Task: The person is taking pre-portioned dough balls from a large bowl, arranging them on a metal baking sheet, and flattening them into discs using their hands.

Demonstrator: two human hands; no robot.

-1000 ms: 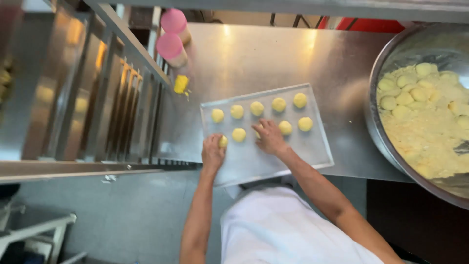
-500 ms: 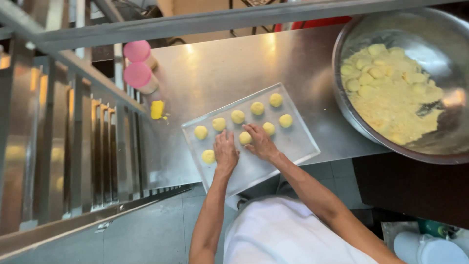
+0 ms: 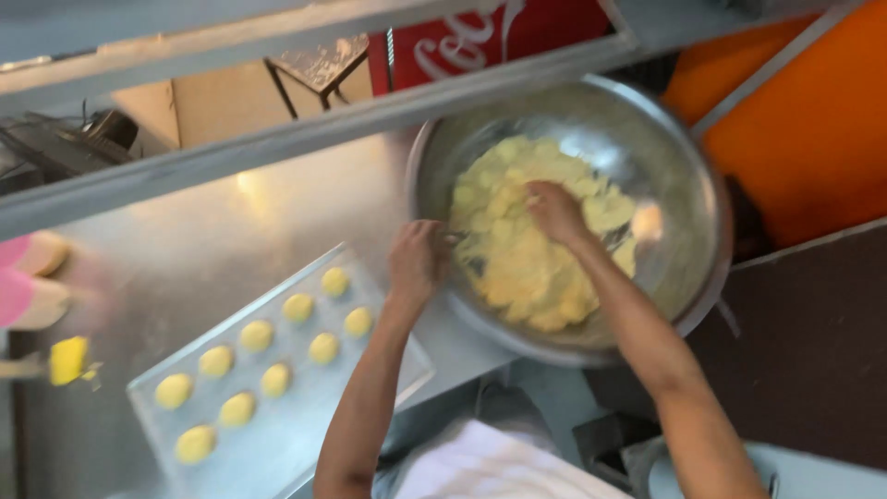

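Right hand (image 3: 554, 211) sunk in dough (image 3: 527, 249), grip unclear; left hand (image 3: 416, 261) closed on bowl (image 3: 684, 166) rim, steadying it beside tray (image 3: 296, 434) at tabletop's near edge.

I am at a commercial kitchen or bakery station. The work surface is a stainless steel table (image 3: 231, 249) with a metal shelf rail (image 3: 305, 125) above it. A very large steel mixing bowl (image 3: 684, 185) holds a bulk batch of pale yellow dough (image 3: 517, 268). A flat metal baking tray (image 3: 296, 434) carries rows of portioned dough balls (image 3: 297, 308).
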